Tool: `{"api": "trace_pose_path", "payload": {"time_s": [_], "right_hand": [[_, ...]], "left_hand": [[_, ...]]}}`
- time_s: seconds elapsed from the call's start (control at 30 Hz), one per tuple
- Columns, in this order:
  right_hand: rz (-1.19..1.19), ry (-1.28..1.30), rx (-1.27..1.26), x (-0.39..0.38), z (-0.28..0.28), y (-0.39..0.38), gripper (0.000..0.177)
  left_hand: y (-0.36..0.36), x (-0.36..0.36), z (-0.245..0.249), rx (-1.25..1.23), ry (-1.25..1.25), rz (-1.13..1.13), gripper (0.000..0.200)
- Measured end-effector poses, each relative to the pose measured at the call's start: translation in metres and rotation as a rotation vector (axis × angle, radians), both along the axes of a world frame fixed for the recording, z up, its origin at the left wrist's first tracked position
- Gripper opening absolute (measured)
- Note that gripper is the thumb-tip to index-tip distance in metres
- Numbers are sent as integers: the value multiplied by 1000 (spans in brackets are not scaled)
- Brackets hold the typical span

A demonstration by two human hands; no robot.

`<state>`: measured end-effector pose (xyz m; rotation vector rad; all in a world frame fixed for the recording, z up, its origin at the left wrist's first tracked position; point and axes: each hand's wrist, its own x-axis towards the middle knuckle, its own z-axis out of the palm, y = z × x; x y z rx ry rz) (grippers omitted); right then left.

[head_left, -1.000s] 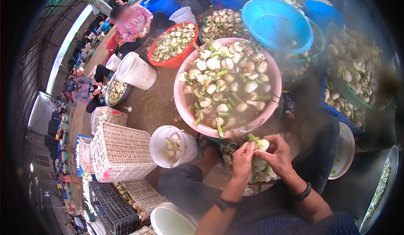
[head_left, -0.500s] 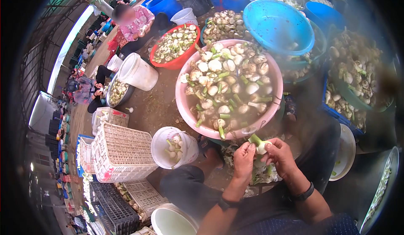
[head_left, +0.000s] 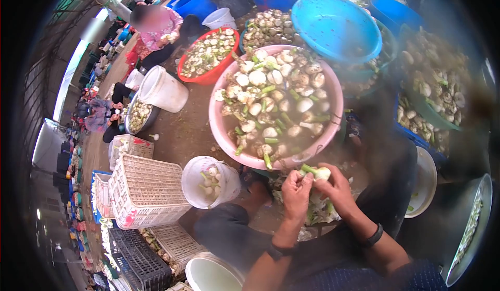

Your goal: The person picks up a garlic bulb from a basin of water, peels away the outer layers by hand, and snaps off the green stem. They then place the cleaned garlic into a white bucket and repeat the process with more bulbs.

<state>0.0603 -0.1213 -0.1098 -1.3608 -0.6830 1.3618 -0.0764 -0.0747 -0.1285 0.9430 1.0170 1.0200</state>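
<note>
My left hand (head_left: 296, 191) pinched the green stalk (head_left: 308, 169) while my right hand (head_left: 338, 188) clasped the white bulb (head_left: 323, 174), near the pink tub (head_left: 219, 129); a firm pinch without crushing suited it best.

bulb (head_left: 323, 174) tipped flatter vs prev, stem (head_left: 308, 169) nearer horiz, view shifted

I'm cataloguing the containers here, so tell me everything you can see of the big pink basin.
The pink basin is wide and round, plastic by its look, with a smooth rim that bears dark marks at its lower right. It sits upright just beyond the left hand and right hand. Pale bulbs with green stems, some dirt-stained, fill it, heaped at the far side, partly in murky water. Its base is hidden.
</note>
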Motion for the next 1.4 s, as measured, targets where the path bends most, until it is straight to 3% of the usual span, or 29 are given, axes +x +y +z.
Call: {"api": "trace_pose_path", "payload": {"time_s": [0.07,0.1,0.23,0.33,0.43,0.73,0.93,1.03,1.13,1.27,1.4], "right_hand": [[-4,-405,169,0,-7,1,62],[-24,-240,118,0,-2,0,67],[-33,-200,128,3,5,-3,69],[-28,-11,11,5,24,-2,68],[19,-18,-1,10,18,-2,66],[-20,290,16,7,-7,1,55],[-23,768,-103,15,-15,1,57],[5,696,-133,15,-13,1,54],[-75,-113,54,8,-6,3,52],[-26,-463,248,12,-1,2,41],[-97,-371,256,9,-1,3,34]], "left_hand": [[2,1,0,101,101,15,13],[2,2,11,91,86,6,9],[2,0,19,44,-33,-12,8],[2,0,19,15,-65,-15,7],[1,2,23,-10,-63,-8,7],[1,3,21,-65,-66,17,7],[0,0,28,-217,-294,-72,6],[2,-4,33,-252,-366,-124,6],[3,-12,14,-233,-273,-20,7],[0,-19,-1,-170,-194,10,7],[-4,-18,-1,-155,-157,-84,4]]}}
